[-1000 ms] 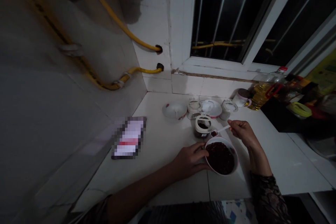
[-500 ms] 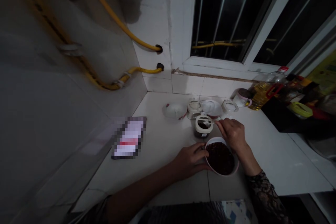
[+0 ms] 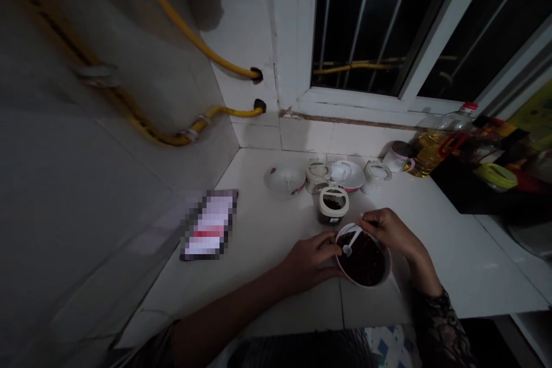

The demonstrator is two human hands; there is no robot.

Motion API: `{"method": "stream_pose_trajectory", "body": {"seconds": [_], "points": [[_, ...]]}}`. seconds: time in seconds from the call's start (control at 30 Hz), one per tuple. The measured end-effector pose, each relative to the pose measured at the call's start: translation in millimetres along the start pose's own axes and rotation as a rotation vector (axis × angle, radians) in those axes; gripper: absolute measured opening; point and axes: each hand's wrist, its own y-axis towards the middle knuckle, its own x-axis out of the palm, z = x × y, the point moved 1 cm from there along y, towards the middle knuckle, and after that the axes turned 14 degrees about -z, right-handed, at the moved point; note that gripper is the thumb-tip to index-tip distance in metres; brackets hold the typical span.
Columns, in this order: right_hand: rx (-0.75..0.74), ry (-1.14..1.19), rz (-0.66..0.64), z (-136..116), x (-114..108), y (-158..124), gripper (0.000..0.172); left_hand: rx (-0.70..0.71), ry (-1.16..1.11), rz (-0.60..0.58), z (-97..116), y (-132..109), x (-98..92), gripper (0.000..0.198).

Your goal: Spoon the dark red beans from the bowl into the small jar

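Note:
My left hand grips the left rim of a white bowl, fingers closed on its edge. Dark red-brown, grainy stuff fills much of the bowl. Between the fingertips of my right hand is the handle of a small white spoon; its scoop end hangs over the left part of the bowl. Just behind the bowl stands a seasoning jar with a pale lid frame and dark contents.
Along the wall stand a shallow dish, two pale seasoning jars, a white bowl and a lidded mug. An oil bottle and a dark box of condiments are at right. A phone lies at left.
My right hand has drawn the spoon out of the seasoning jar and brought it towards me, over the bowl. My left hand keeps its place on the bowl.

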Motion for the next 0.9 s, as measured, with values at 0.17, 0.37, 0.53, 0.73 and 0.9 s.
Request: {"method": "stream_pose_trajectory", "body": {"seconds": [0.17,0.37,0.53,0.73,0.9], "points": [[0.014,0.006,-0.036,-4.2,2.6,-2.1,0.053,-0.014,-0.008,-0.026,-0.1,-0.1,-0.4,0.035],[0.012,0.060,-0.018,2.1,0.9,-3.4,0.051,0.001,-0.019,-0.018,2.4,1.0,-3.2,0.034],[0.026,0.134,-0.043,3.7,2.6,-1.8,0.049,0.003,-0.019,-0.006,2.0,0.3,-1.7,0.036],[0.033,0.226,-0.012,8.5,-2.8,-3.5,0.050,0.022,-0.013,0.008,2.4,0.7,-1.7,0.037],[0.062,0.312,0.018,11.1,-8.9,-3.7,0.051,0.032,-0.006,0.014,2.5,0.4,-2.5,0.037]]}}
